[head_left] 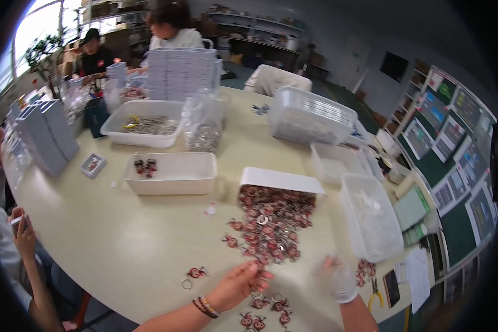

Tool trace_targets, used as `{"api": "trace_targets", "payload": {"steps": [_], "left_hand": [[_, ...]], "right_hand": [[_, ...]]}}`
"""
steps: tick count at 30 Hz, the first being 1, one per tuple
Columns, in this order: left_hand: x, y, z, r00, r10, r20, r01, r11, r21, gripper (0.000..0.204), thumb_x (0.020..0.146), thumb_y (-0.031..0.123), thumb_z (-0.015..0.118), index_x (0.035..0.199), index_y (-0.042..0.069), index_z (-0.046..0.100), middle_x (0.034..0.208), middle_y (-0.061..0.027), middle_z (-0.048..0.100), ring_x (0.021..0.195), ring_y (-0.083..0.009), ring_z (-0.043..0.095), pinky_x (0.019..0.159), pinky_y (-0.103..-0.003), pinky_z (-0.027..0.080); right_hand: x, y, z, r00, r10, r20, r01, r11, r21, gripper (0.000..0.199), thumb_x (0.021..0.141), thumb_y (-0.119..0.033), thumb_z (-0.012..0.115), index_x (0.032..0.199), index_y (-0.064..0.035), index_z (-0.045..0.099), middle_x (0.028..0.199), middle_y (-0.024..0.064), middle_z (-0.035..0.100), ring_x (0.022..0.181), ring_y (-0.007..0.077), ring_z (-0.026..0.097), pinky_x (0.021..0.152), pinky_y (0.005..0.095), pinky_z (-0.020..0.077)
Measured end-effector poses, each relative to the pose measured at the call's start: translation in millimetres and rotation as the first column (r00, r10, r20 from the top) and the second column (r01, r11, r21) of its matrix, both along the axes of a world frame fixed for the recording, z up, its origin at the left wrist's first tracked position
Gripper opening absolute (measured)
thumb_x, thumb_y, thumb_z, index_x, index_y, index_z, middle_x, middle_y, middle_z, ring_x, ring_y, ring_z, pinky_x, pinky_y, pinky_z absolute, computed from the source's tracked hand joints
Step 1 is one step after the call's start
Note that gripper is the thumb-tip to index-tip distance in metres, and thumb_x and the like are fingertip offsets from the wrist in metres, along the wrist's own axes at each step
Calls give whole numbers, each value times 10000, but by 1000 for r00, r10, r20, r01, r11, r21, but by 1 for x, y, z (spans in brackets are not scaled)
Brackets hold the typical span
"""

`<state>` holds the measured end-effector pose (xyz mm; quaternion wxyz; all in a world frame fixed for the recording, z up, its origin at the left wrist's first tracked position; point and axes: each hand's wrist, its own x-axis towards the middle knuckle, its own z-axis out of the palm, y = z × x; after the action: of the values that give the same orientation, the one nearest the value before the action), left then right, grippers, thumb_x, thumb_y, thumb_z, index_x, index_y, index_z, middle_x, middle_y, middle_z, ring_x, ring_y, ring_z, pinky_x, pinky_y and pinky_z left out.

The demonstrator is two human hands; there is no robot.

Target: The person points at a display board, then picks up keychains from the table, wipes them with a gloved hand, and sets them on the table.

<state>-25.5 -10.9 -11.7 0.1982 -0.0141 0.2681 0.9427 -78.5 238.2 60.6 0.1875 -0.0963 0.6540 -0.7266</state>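
My left hand [237, 286], with bracelets at the wrist, pinches a small red figure keychain [264, 276] at the near edge of a heap. That heap of red figure charms [274, 224] spills toward me from a white bin [282, 180] lying on its side. To the right, my right hand [337, 279] wears a white glove and hovers near the table; motion smears its fingers. Several finished-looking keychains with metal rings [259, 304] lie just below my left hand. Another keychain [196, 272] rests apart, left of my wrist.
A white bin [171, 185] with a few charms stands left of the heap. Tubs of metal parts [144, 138] sit behind it. On the right are a clear tub of bags [371, 221], yellow-handled pliers [375, 299] and a phone [392, 288]. Other people sit at the table's left and far sides.
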Motion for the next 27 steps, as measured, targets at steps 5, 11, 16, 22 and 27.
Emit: {"api": "trace_targets", "payload": {"steps": [5,11,16,22,27], "left_hand": [[13,0,-18,995,-95,1,95,995,-26,304,963,234,385,1168,20,452,1072,-95,570,822,-116,568,739,-250,472],[12,6,6,994,-35,105,34,999,17,286,927,316,458,972,53,558,819,-40,635,721,-99,620,508,-214,468],[9,4,-3,993,-103,53,98,992,83,234,918,281,487,1028,77,523,871,-30,632,696,-104,622,508,-239,491],[7,6,-11,997,-77,8,76,991,107,213,917,289,488,998,94,512,869,-32,627,662,-95,612,473,-247,476],[10,0,-31,985,-170,25,168,983,69,279,935,258,447,1127,55,455,963,-59,588,749,-109,573,630,-250,470]], "right_hand": [[-51,-25,32,982,-172,74,183,966,-181,57,838,-136,481,848,-139,425,667,11,447,376,55,290,299,200,205],[-91,-20,38,981,-182,69,194,926,-323,120,861,-186,414,752,-137,421,587,-29,344,364,50,216,306,201,147],[-99,-37,30,980,-169,106,192,946,-262,225,911,-269,420,730,-136,423,532,-51,281,347,51,173,305,204,130],[-94,-69,36,987,-159,26,161,980,-114,126,941,-206,389,914,-122,480,537,-55,277,355,34,183,309,202,144],[-87,-82,32,990,-139,29,140,988,-62,166,923,-108,404,1068,-106,484,693,-19,455,417,26,293,337,165,204]]}}
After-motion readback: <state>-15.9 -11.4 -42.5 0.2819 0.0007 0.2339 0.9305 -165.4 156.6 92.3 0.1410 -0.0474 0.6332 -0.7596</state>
